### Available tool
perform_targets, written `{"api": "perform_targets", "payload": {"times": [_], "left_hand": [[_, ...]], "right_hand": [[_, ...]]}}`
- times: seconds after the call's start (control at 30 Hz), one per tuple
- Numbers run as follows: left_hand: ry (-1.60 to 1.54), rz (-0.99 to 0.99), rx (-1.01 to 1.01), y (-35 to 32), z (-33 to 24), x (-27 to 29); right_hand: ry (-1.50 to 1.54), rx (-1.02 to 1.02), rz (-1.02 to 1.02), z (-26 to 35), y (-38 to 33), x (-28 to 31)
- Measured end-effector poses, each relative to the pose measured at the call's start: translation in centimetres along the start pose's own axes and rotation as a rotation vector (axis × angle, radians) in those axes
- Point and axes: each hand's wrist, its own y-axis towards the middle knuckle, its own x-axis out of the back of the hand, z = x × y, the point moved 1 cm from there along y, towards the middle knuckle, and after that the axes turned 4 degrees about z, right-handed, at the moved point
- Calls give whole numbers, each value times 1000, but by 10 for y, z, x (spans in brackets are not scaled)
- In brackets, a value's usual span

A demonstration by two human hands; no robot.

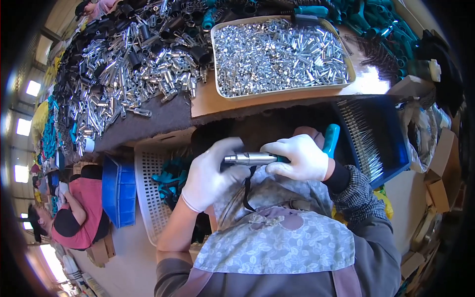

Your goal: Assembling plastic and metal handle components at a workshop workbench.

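My right hand (299, 157), in a white glove, is closed around a hand tool with a teal handle (331, 140) and a shiny metal barrel (253, 158). The barrel lies level in front of my apron and points left. My left hand (210, 173), also white-gloved, is at the barrel's narrow end. Its thumb and fingers are spread to either side of that tip, and the fingers are smeared by motion. Whether they touch the tip I cannot tell. The palm side of my right hand hides where barrel and handle join.
Beyond my hands is a bench with a cream tray (287, 92) of small metal parts. Heaped metal tubes (143, 74) lie left, dark springs (378, 57) right. Below stand a white basket (148, 183), a blue bin (118, 190) and a dark blue crate (396, 143). Another person (79, 213) sits left.
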Motion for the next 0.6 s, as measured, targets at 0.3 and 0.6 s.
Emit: {"api": "perform_targets", "payload": {"times": [0.3,0.6], "left_hand": [[-691,-24,-194,4,-3,-6],[304,90,-350,-42,77,-27]], "right_hand": [[1123,148,231,1,15,8],[2111,-271,-811,-82,47,-64]]}}
